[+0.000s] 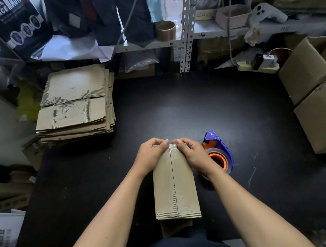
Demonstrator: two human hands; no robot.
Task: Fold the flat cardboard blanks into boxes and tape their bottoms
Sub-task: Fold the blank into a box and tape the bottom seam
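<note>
Both grips clamp the box (174, 183) far edge: left hand (151, 155), right hand (192, 152) pressing tape over the seam, box upright on the surface (176, 105). Risk: uneven thumb pressure wrinkles tape, bottom flaps spring apart.

A tan cardboard box (175, 185), its centre seam glinting under clear tape, is standing out against the matte black tabletop (176, 105), while a blue-and-orange tape dispenser (219, 153) is adding colour beside it and a worn brown stack of flat blanks (75, 105) is showing torn, ribbed patches
</note>
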